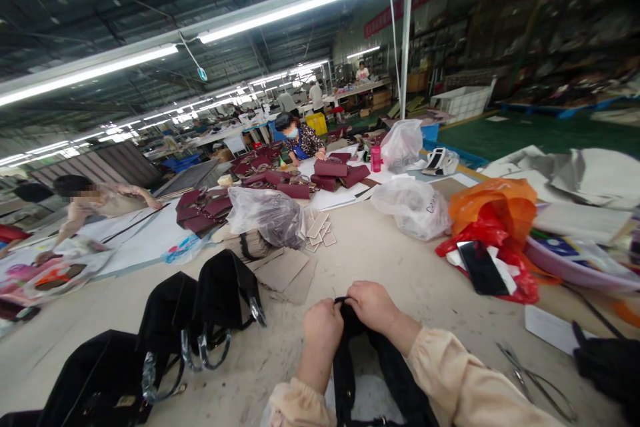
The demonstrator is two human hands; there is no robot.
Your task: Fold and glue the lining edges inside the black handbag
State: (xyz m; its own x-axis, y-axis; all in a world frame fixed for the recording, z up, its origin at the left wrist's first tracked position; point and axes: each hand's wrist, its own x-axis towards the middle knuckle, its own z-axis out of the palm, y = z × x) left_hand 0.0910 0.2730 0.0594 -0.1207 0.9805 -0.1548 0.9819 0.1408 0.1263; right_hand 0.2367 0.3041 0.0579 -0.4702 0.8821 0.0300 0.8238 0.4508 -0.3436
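Note:
Both my hands are closed on the top of a black bag piece (360, 363) that lies on the worktable (400, 267) right in front of me. My left hand (323, 328) pinches its upper edge from the left. My right hand (373, 305) grips the same edge from the right, fingers curled over the black strap. Beige sleeves cover both my forearms. The lower part of the black piece runs down out of view between my arms.
Black handbags (200, 320) with wrapped handles stand at the left. Cardboard pieces (287, 270), plastic bags (413, 207), an orange bag (493, 203), a phone (481, 267) and scissors (535, 380) lie around. Maroon bags (330, 173) and other workers sit farther back.

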